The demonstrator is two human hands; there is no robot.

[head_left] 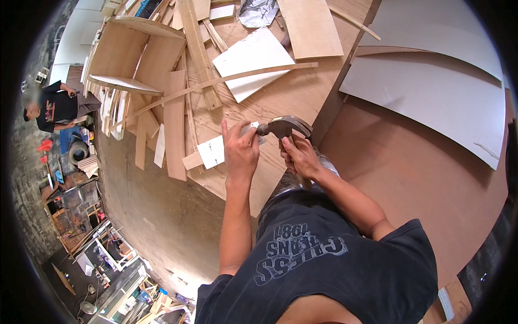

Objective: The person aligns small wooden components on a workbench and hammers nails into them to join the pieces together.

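My right hand [301, 155] is wrapped round the handle of a claw hammer [283, 127], just below its dark metal head. The hammer's round face points left, right beside the fingertips of my left hand [241, 150]. That hand has its outer finger stretched up while the other fingers bend toward the thumb in a pinch; whatever lies between them is hidden. Under and beside the left hand is a white piece with small dark marks [211, 152]. A short wooden strip [192, 160] sticks out at its left.
Wooden strips and boards [175, 124] crowd the plywood worktop [245, 110]. An open wooden box [116, 51] stands at the far left, and a white panel [252, 60] lies beyond my hands. Large white sheets [426, 97] are at right. Another person [59, 106] is at far left.
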